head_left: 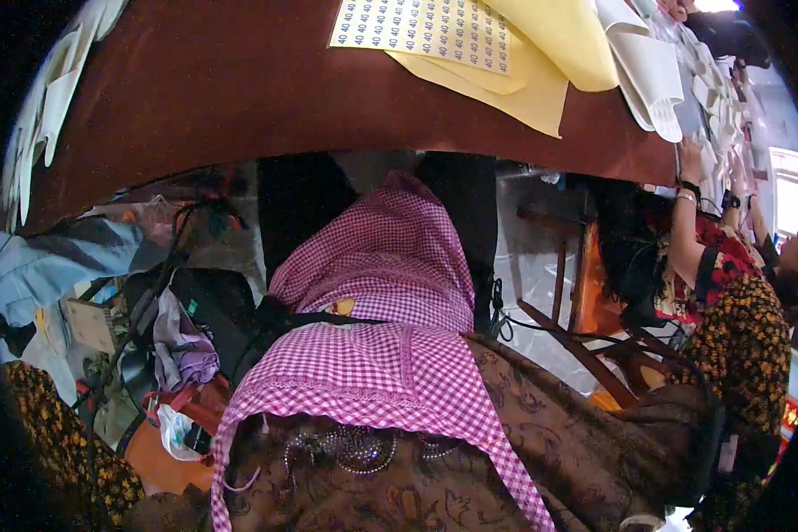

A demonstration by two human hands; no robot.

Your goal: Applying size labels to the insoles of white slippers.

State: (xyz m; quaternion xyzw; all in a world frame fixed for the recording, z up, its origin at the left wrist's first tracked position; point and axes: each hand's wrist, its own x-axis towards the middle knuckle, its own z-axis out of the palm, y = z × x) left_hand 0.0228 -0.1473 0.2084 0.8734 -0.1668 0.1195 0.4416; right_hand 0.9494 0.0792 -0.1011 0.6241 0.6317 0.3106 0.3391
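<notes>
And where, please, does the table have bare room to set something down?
The table is barest between the white pieces at left and the yellow sheets; a narrower bare margin separates the sheets from the near edge. Crowded: the right side, with white flaps and a co-worker's hand.

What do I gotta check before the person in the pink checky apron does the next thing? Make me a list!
1. Left hand and right hand in sight: not ok, neither of the person's own hands shows.
2. Yellow paper inside the near edge of the brown table: ok, its lowest corner stops short of it.
3. Whole label sheet visible: not ok, the picture's top edge cuts it off.
4. Other person's hand away from the label sheet: ok, it's farther right, by the table edge.
5. Apron on: ok, it covers chest and lap.
6. Apron tied behind: cannot tell, the back is hidden.
</notes>
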